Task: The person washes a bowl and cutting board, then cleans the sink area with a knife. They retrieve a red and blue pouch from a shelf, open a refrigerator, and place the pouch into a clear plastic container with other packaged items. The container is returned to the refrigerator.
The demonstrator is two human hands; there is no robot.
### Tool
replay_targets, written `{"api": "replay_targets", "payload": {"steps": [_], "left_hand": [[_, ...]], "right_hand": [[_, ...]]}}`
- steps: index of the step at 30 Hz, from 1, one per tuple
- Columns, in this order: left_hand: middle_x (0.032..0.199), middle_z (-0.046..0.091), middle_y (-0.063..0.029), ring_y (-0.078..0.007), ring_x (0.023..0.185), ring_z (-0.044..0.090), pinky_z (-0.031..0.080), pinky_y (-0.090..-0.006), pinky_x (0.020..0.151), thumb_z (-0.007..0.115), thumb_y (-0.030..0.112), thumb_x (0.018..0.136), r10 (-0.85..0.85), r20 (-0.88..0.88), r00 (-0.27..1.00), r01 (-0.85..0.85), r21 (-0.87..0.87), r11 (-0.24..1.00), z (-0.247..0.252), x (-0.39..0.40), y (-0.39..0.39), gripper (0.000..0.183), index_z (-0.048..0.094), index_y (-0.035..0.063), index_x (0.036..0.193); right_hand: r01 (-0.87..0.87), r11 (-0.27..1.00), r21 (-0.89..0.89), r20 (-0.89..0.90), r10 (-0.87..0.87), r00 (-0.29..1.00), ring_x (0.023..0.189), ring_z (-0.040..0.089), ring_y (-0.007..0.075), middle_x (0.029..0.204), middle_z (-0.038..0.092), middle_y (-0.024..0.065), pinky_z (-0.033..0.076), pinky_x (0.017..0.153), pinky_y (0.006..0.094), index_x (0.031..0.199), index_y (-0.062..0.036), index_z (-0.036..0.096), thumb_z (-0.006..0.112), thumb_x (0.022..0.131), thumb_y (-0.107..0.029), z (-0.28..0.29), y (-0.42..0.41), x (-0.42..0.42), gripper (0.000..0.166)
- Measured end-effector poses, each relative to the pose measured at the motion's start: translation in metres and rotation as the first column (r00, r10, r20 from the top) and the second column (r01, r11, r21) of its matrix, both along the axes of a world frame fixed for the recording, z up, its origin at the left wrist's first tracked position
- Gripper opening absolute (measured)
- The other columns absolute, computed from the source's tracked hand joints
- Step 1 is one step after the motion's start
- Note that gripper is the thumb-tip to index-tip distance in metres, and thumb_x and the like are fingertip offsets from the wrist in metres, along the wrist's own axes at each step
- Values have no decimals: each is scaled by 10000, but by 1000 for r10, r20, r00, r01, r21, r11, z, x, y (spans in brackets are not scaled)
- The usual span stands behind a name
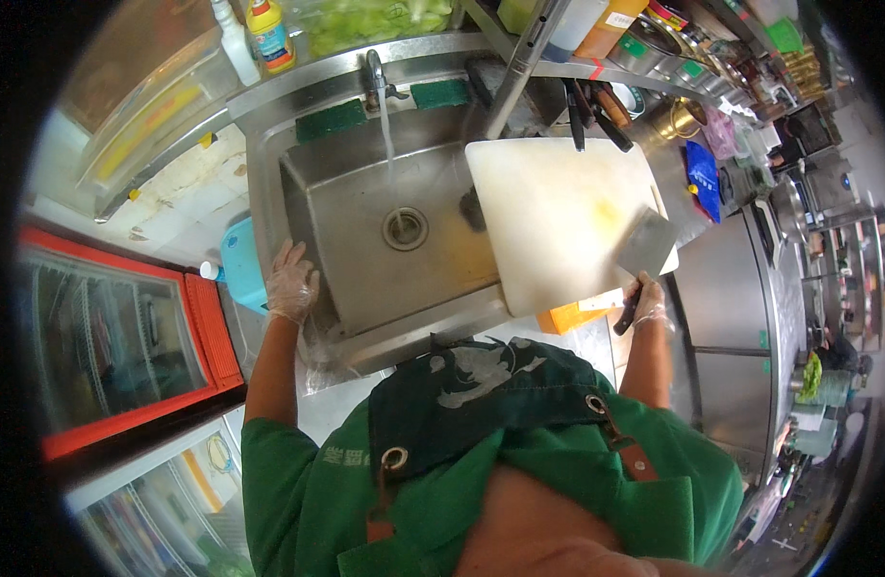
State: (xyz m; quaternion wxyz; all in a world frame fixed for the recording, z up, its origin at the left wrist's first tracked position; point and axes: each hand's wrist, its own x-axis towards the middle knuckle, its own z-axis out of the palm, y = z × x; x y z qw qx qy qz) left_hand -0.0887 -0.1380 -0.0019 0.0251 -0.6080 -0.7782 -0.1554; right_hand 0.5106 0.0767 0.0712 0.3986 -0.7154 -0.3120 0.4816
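Note:
A cleaver [647, 241] is in my right hand [650, 300], which wears a clear plastic glove. Its broad blade lies over the right front corner of a white cutting board [550, 216], and the dark handle points back towards me. The board rests across the right side of a stainless steel sink [356, 288]. At the sink's left rim is my left hand [292, 283], also gloved, fingers spread, holding nothing. Water runs from the faucet [374, 72] into the basin near the drain [405, 228]. A dark object [473, 209] in the basin is partly hidden by the board.
Several knives [594, 112] lean at the board's far edge beside a metal post [525, 68]. Green scouring pads [331, 120] lie along the sink's back ledge. A spray bottle [236, 45] and a yellow bottle [271, 36] stand behind. To the left is a red-framed glass-door fridge [125, 339].

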Motion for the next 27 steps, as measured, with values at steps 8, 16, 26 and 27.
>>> {"api": "replay_targets", "payload": {"steps": [8,16,26,27], "left_hand": [[1314,517,-90,-286,1313,356,290,-380,1093,651,165,733,45,-8,999,-46,-110,993,10,4,3,181,682,56,873],[1320,509,-91,-280,1333,326,270,-384,1105,619,178,782,60,39,997,-53,-163,985,15,4,-1,165,679,57,877],[1296,525,-99,-281,1323,343,279,-401,1094,610,177,791,35,64,997,-24,-166,986,19,3,0,175,675,46,887],[1298,524,-100,-279,1323,344,278,-400,1094,610,175,790,29,62,998,-18,-168,986,21,2,0,177,675,45,891]], "right_hand": [[-548,834,53,57,546,836,425,421,149,534,447,18,374,400,287,649,-96,508,563,869,-249,-33,-18,-103,273],[-613,783,-109,-68,609,790,424,452,149,554,485,34,404,391,287,705,-59,542,619,824,-259,20,-27,-204,245],[-552,833,-23,-113,547,830,408,443,160,531,462,21,399,399,303,675,-89,513,582,856,-264,-25,7,-181,261],[-686,726,45,30,685,728,424,452,152,547,467,22,404,403,295,696,-84,511,584,845,-266,-32,8,-186,246]]}}
